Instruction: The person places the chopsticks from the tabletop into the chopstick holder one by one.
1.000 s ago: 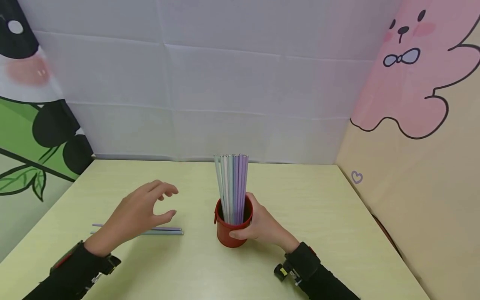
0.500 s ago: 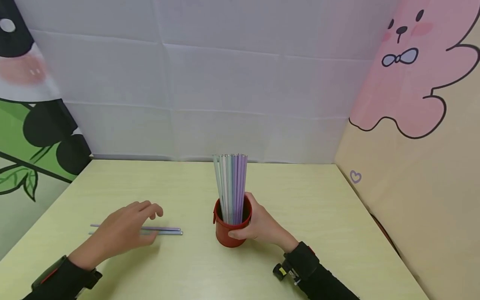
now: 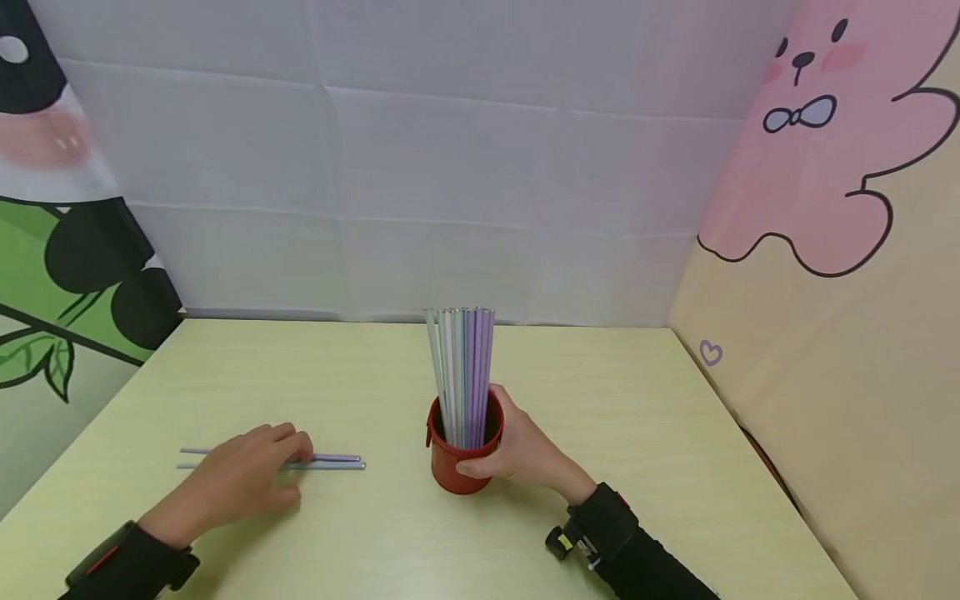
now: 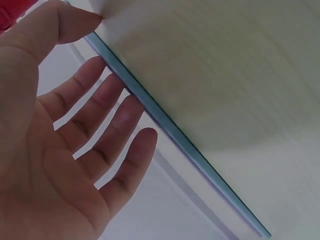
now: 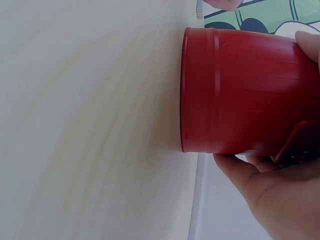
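Note:
Two thin straws, a lavender straw [image 3: 339, 457] and a pale blue-green straw [image 3: 330, 467], lie side by side on the table [image 3: 375, 542] at left. My left hand [image 3: 238, 479] is over them, thumb on the near side. In the left wrist view, its loosely bent fingertips reach the blue-green straw [image 4: 172, 132], with the thumb apart from the fingers. A small red bucket [image 3: 450, 477] stands upright, gripped round its side by my right hand [image 3: 528, 448]. Upright inside it is a bundle of green, white and purple straws [image 3: 467, 375].
A pale backdrop [image 3: 450, 167] rises behind the table's far edge. On the right, a wall with a pink bear picture [image 3: 810, 167] borders the table. A panda picture [image 3: 60, 150] covers the left wall.
My left hand has moved down and to the left, onto the lying straws, and its fingers have come closer to them. My right hand and the bucket have stayed in place.

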Action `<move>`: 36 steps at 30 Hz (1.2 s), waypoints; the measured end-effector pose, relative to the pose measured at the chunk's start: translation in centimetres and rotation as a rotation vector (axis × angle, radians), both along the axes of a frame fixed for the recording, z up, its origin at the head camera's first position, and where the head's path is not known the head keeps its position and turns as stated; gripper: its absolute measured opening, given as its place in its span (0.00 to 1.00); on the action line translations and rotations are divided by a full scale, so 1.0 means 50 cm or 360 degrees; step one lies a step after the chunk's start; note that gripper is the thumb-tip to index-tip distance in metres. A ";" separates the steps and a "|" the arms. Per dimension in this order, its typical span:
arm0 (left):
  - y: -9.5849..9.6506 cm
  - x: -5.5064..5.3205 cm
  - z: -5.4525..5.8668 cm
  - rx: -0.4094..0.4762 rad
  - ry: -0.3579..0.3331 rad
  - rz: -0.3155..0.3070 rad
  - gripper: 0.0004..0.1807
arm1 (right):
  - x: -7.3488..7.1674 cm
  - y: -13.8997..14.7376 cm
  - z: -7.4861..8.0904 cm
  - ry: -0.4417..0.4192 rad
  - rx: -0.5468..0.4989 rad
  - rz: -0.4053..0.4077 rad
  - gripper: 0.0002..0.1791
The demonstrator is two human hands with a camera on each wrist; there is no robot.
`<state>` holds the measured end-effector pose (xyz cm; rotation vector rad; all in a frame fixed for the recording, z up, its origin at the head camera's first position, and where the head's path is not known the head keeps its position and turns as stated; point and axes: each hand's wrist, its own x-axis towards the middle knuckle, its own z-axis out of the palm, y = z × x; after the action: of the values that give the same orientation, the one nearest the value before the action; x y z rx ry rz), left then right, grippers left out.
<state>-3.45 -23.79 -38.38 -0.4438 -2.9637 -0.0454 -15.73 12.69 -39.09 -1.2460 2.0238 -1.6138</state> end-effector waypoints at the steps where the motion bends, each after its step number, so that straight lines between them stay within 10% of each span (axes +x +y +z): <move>1: -0.001 -0.001 -0.002 -0.0003 -0.0012 0.0003 0.17 | 0.000 0.000 0.000 0.0000 -0.0002 0.0001 0.50; 23: -0.006 -0.018 -0.009 0.0113 -0.0078 -0.0233 0.15 | 0.001 0.001 0.002 -0.0009 -0.0007 0.0009 0.49; 36: 0.061 -0.033 0.078 0.0350 0.0127 -0.0308 0.13 | 0.000 0.001 0.000 -0.0006 -0.0004 0.0005 0.50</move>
<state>-5.10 -20.72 -34.46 -0.6808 -2.7858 -0.3613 -15.70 12.74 -39.09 -1.2454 2.0175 -1.6167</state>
